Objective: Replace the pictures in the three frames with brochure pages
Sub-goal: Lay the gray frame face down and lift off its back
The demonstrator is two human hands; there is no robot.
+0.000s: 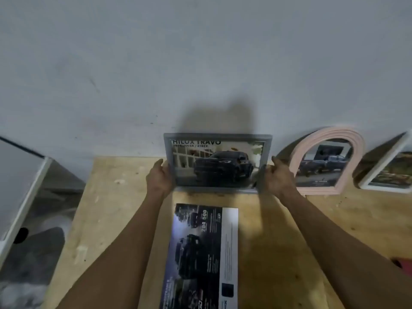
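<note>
A grey rectangular frame (217, 137) stands upright at the back of the wooden table (289, 230), near the wall. It shows a brochure page with a dark pickup truck. My left hand (158, 178) grips its left edge and my right hand (277, 178) grips its right edge. A car brochure (205, 253) lies flat on the table between my forearms. To the right, a pink arched frame (356, 148) with a truck picture leans on the wall. A white frame (379, 175) with a picture leans at the far right.
A grey wall (200, 63) rises right behind the table. A white-edged panel or box (24, 186) stands left of the table, with dark and pale items below it. A small red object (401, 264) shows at the right edge.
</note>
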